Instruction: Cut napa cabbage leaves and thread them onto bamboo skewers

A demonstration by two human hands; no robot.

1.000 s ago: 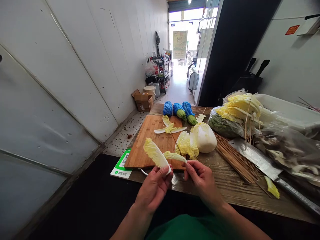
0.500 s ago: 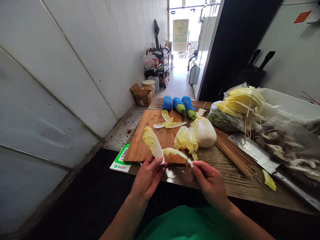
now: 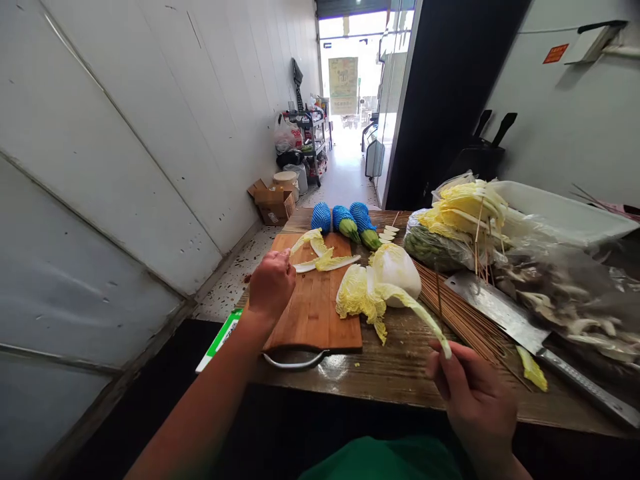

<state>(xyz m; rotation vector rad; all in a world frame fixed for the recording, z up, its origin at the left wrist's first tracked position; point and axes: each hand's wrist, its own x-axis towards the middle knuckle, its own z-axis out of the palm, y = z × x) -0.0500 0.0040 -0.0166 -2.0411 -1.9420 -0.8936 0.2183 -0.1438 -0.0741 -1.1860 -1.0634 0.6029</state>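
My left hand (image 3: 273,283) is over the left part of the wooden cutting board (image 3: 313,320), fingers closed on the end of a Chinese cabbage leaf (image 3: 306,240). That leaf's yellow tip meets other loose leaves (image 3: 330,262) on the board. Nearer to me, my right hand (image 3: 473,393) pinches the white end of a long, narrow cabbage leaf (image 3: 415,305), which arches up and left. A thin dark stick (image 3: 439,297) rises beside this leaf from the fingers; its lower end is hidden. Behind the leaf sits a Chinese cabbage head (image 3: 395,267) with loosened yellow leaves (image 3: 357,291).
Blue-netted green vegetables (image 3: 345,223) line the board's far edge. On the right are bamboo skewers (image 3: 465,317), a cleaver (image 3: 500,310), skewered cabbage leaves (image 3: 470,203) and bagged mushrooms (image 3: 565,293). A payment sign (image 3: 220,340) lies by the board's left corner.
My left hand has moved forward and left with its leaf, from the board's near edge to the leaves on it. My right hand has moved right with its leaf. The view has shifted.
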